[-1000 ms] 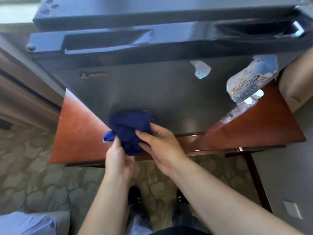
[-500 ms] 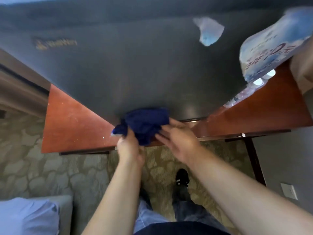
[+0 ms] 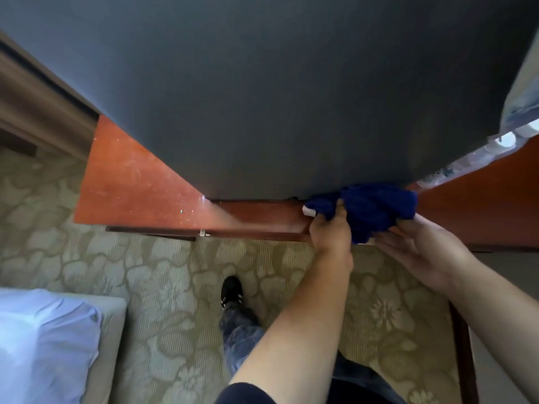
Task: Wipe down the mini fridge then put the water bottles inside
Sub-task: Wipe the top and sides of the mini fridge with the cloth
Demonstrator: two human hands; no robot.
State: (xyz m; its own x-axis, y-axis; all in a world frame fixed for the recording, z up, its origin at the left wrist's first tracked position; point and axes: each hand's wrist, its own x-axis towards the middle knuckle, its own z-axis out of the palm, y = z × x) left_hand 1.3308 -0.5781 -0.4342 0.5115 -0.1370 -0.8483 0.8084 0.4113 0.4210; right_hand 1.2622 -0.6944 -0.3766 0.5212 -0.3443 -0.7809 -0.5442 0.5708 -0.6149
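The dark grey mini fridge (image 3: 262, 97) fills the upper frame, its door shut, standing on a reddish wooden table (image 3: 137, 188). A crumpled dark blue cloth (image 3: 376, 211) sits at the bottom right corner of the fridge door. My left hand (image 3: 331, 231) grips the cloth's left part. My right hand (image 3: 420, 255) lies under its right side, palm up and fingers straight. A plastic-wrapped pack of water bottles (image 3: 495, 144) shows at the right edge, mostly hidden behind the fridge.
Patterned beige carpet (image 3: 163, 287) lies below the table edge. A bed corner with a pale blue sheet (image 3: 43, 342) is at lower left. My dark shoe (image 3: 232, 291) stands near the table. A wooden table leg (image 3: 466, 351) runs down the right.
The view has dropped and come closer to the fridge. Both hands have carried the cloth from the lower middle of the door to its lower right corner.
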